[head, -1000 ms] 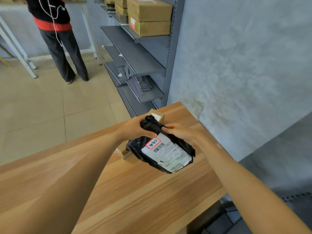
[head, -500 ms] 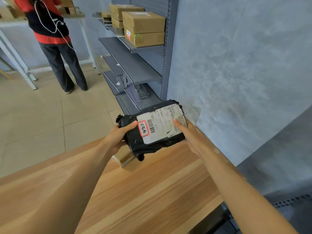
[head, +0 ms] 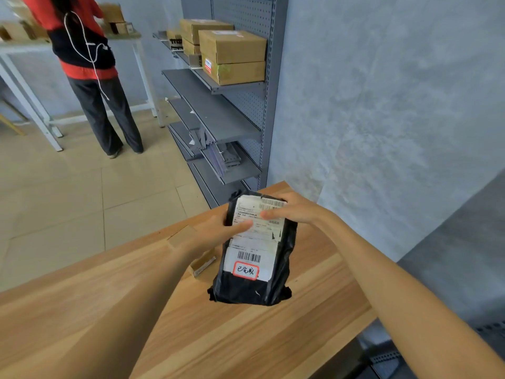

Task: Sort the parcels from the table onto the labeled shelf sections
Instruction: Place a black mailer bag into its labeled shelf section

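Head view. Black parcel (head: 254, 247), a soft plastic mailer bag, is held above the far end of the wooden table (head: 246, 337), roughly centre of frame. Long axis runs 12 to 6 o'clock, leaning slightly toward 1 at the top. White shipping label (head: 252, 236) faces the camera; its barcode and a red-bordered handwritten sticker (head: 246, 270) sit at the 6 o'clock end, so the print reads upright from here. Bottom end of the bag is crumpled and hangs free over the tabletop.

Left hand (head: 218, 231) grips the parcel's upper left edge, thumb lying across the label, fingers hidden behind the bag. Right hand (head: 295, 210) holds the upper right corner, fingers fairly straight and laid over the label's top; whether the thumb wraps behind cannot be seen.

Small cardboard box (head: 195, 251) lies on the table at about 9 o'clock from the parcel, partly covered by the left forearm.

Surface: light wood grain, planks running diagonally. Table corner sits near the grey plastered wall (head: 382, 105).

Room: grey metal shelf unit (head: 226, 124) with pegboard back at 12 o'clock, against the wall. Its upper shelf carries stacked brown cartons (head: 232, 57). Floor is beige tile (head: 82, 201). At 11 o'clock a person in a red and black top (head: 87, 58) stands facing away at a white-framed table (head: 32, 50).
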